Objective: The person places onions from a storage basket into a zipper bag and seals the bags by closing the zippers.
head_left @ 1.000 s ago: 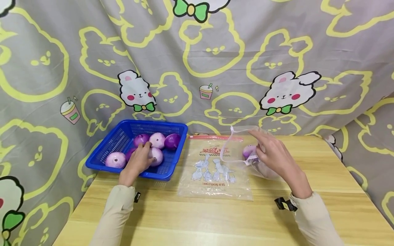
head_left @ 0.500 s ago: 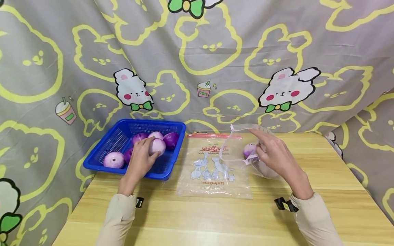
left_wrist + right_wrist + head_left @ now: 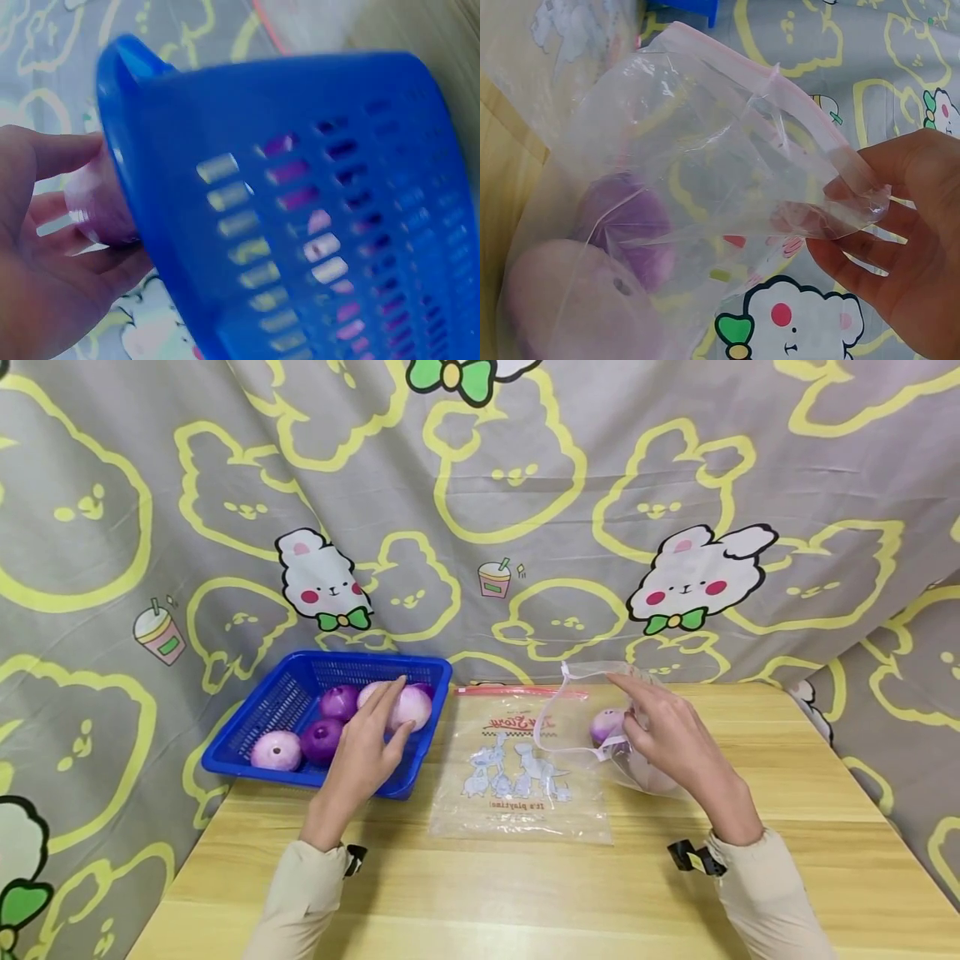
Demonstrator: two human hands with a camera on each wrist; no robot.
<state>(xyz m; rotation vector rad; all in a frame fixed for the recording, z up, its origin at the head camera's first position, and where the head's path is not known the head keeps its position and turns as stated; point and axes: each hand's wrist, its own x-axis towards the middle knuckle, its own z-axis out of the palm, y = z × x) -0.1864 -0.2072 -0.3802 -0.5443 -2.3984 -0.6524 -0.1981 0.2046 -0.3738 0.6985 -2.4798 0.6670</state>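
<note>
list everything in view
Table: 1, tan, foreground
Cloth backdrop: 1, patterned grey, background
Basket: 1, blue, table's left
Loose onions: 5 visible, purple or pink, in basket
Held onion: 1, pale pink, basket's right side
Flat zip bag: 1, clear, table centre
Open zip bag: 1, clear, table right
Bagged onions: 2, purple and pink, in open zip bag
Wrist cameras: 2, black, wrists
Sleeves: 2, beige, forearms
Left hand: 1, on held onion
Right hand: 1, on open zip bag
</note>
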